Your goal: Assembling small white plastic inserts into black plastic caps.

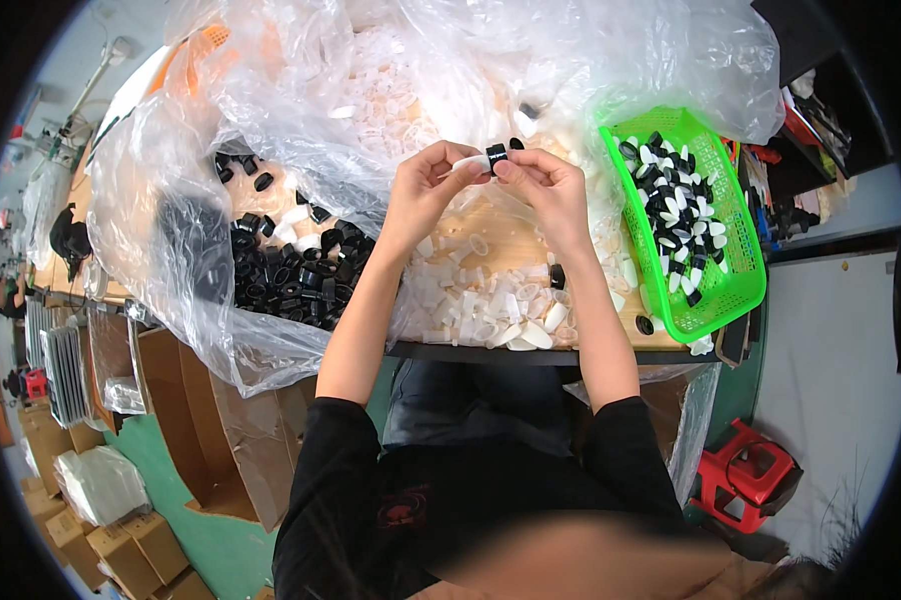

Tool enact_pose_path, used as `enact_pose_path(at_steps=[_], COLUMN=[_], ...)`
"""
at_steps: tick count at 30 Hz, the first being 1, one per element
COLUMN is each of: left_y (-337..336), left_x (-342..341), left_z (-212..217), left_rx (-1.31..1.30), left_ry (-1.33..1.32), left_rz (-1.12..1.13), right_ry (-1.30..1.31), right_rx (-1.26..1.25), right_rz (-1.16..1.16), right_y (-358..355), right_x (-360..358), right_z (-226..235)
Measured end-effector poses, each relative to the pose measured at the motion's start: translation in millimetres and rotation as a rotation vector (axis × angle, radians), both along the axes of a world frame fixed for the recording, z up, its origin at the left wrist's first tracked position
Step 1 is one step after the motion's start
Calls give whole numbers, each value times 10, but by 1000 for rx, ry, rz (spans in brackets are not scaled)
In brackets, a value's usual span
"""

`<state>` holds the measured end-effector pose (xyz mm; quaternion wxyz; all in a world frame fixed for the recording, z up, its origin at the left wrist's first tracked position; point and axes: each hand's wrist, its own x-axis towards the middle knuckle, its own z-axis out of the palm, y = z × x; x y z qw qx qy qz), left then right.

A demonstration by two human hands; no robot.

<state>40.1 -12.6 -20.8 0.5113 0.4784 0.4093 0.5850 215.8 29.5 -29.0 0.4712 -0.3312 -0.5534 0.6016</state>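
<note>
Above the middle of the table, my left hand (429, 192) pinches a white oval plastic piece (469, 163). A short black plastic ring (497, 157) sits at that piece's right end, gripped by the fingertips of my right hand (551, 192). The two parts touch; whether the ring is fully around the white one I cannot tell. Below my hands lies a pile of white plastic pieces (481, 310). Many loose black rings (301, 275) are heaped to the left. At the right, a green basket (755, 290) holds joined black-and-white pieces (679, 205).
Crumpled clear plastic sheeting (271, 110) covers the table's back and left, with translucent rings (381, 90) in it. Cardboard boxes (186, 420) stand below the left side. A red stool (746, 475) is on the floor at right. The table's front edge (531, 354) runs before me.
</note>
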Motion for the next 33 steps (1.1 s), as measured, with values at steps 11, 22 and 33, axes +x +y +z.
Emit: enact_pose_path(at_steps=[11,22,33], left_y=[73,84,61], left_x=[-119,-200,-109], left_z=[-87,-31,12], left_rx=[28,300,388], left_ry=[130,154,425], left_rz=[-29,120,198], right_ry=[-71,-916,-32], right_rx=[202,829,574], right_rz=[68,449,-145], right_y=[-20,-359,-42], right_x=[-35,-307,143], right_z=[96,-313,206])
